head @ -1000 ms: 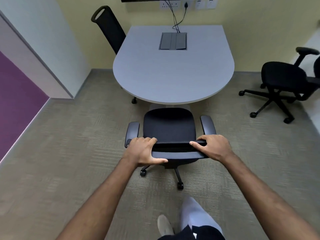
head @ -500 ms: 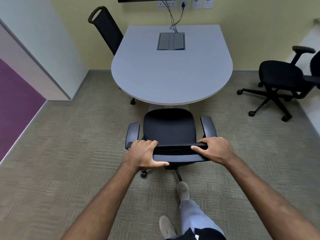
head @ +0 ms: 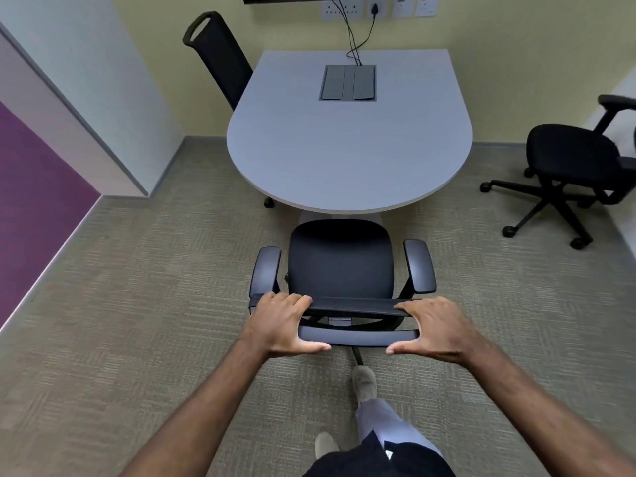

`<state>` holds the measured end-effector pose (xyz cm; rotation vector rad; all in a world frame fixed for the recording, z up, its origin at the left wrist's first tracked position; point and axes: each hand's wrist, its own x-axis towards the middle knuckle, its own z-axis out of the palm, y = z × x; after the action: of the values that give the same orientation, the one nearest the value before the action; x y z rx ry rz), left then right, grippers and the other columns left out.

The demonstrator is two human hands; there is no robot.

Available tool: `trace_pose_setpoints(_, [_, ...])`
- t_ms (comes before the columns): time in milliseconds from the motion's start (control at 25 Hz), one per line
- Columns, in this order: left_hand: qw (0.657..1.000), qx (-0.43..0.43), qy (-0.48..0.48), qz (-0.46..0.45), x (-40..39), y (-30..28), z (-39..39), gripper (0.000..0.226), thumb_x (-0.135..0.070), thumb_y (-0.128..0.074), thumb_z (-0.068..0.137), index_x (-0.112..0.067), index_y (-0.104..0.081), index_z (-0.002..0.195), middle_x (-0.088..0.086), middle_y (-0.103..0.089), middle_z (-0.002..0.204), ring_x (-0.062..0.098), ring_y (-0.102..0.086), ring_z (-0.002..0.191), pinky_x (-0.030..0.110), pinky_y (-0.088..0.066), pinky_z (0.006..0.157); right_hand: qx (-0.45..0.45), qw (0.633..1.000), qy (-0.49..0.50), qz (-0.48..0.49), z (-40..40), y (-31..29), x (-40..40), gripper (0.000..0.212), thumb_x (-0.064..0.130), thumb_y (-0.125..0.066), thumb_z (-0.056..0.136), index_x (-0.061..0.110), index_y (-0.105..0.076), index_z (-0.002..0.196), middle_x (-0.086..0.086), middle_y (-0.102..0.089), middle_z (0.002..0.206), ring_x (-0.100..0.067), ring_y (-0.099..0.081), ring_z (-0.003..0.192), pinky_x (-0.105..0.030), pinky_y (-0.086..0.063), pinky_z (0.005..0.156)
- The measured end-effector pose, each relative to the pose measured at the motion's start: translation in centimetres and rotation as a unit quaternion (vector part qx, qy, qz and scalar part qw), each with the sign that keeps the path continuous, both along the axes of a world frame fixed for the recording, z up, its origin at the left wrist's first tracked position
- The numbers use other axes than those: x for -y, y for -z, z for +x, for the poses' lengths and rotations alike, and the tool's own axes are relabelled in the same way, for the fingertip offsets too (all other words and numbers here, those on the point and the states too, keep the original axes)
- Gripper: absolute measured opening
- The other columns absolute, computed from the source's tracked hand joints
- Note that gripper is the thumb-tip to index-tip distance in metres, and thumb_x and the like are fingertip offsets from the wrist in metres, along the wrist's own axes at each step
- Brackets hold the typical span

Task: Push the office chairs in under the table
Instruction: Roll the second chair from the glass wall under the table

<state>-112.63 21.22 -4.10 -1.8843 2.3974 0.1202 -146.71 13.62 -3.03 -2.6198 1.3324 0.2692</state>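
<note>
A black office chair [head: 340, 259] with grey armrests stands right in front of me, its seat front just short of the rounded end of the grey table [head: 347, 149]. My left hand [head: 282, 325] grips the left end of the chair's backrest top. My right hand [head: 433, 328] grips the right end. A second black chair [head: 220, 56] is tucked against the table's far left side. A third black chair [head: 571, 166] stands away from the table at the right.
A cable box [head: 347, 82] is set into the tabletop, with cables running up to wall sockets [head: 344, 10]. A white and purple wall [head: 51, 139] bounds the left. Carpet lies around. My feet [head: 363, 380] are just behind the chair.
I have stepped forward, one foot coming up behind the chair. The chair has rolled slightly toward the table with both hands still on the backrest.
</note>
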Motion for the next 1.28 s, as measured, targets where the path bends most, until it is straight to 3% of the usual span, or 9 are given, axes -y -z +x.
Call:
trace_pose_setpoints(120, [1.000,-0.003,0.002,0.000,0.1,0.0,0.4,0.123,-0.111,-0.012,0.062,-0.022,-0.061,0.131,-0.004,-0.071,0.118,0.022,-0.066,0.108,0.043,-0.046,0.095,-0.004,1.000,-0.018,-0.008,0.2,-0.1,0.0,0.127,0.114,-0.036,0.060,0.029,-0.054,0.153,0.009,-0.068,0.142,-0.014,-0.063,0.131,-0.039,-0.046,0.112])
trace_pose_setpoints(320, [1.000,-0.002,0.013,-0.007,0.1,0.1,0.5,0.123,-0.110,-0.013,0.064,-0.020,-0.061,0.132,-0.002,-0.072,0.121,0.023,-0.067,0.110,0.044,-0.047,0.096,0.014,0.998,-0.026,-0.062,0.5,-0.1,-0.5,0.095,0.090,-0.056,0.067,0.026,-0.068,0.136,0.009,-0.078,0.118,-0.015,-0.071,0.110,-0.037,-0.050,0.099])
trace_pose_setpoints(600, [1.000,-0.008,0.020,-0.010,1.1,0.1,1.1,0.120,-0.110,-0.014,0.064,-0.020,-0.063,0.128,-0.001,-0.073,0.118,0.025,-0.068,0.106,0.044,-0.047,0.093,-0.002,0.997,-0.003,-0.073,1.2,-0.7,-0.2,0.078,0.086,-0.058,0.064,0.028,-0.076,0.112,0.009,-0.079,0.100,-0.016,-0.074,0.095,-0.035,-0.055,0.085])
trace_pose_setpoints(720, [1.000,-0.007,0.025,-0.017,2.1,0.2,1.6,0.118,-0.110,-0.015,0.065,-0.019,-0.064,0.122,-0.002,-0.074,0.109,0.025,-0.069,0.099,0.043,-0.048,0.088,0.006,0.996,-0.003,-0.085,1.6,-1.0,0.7,0.078,0.084,-0.061,0.063,0.028,-0.077,0.114,0.009,-0.079,0.092,-0.017,-0.074,0.089,-0.033,-0.052,0.081])
trace_pose_setpoints(840, [0.999,-0.011,0.027,-0.027,2.4,0.4,1.8,0.113,-0.110,-0.019,0.066,-0.020,-0.065,0.117,-0.004,-0.073,0.104,0.024,-0.069,0.095,0.042,-0.048,0.086,0.005,0.997,-0.007,-0.074,1.8,-0.7,1.4,0.082,0.087,-0.060,0.063,0.027,-0.076,0.118,0.010,-0.079,0.097,-0.017,-0.074,0.093,-0.035,-0.055,0.086])
trace_pose_setpoints(1280, [0.999,0.014,0.025,-0.028,9.5,0.0,4.7,0.111,-0.110,-0.021,0.065,-0.023,-0.061,0.122,-0.005,-0.072,0.108,0.022,-0.067,0.094,0.040,-0.052,0.082,0.056,0.995,0.012,-0.083,4.5,-0.4,7.3,0.075,0.092,-0.055,0.069,0.033,-0.077,0.111,0.016,-0.078,0.091,-0.010,-0.073,0.085,-0.033,-0.055,0.080])
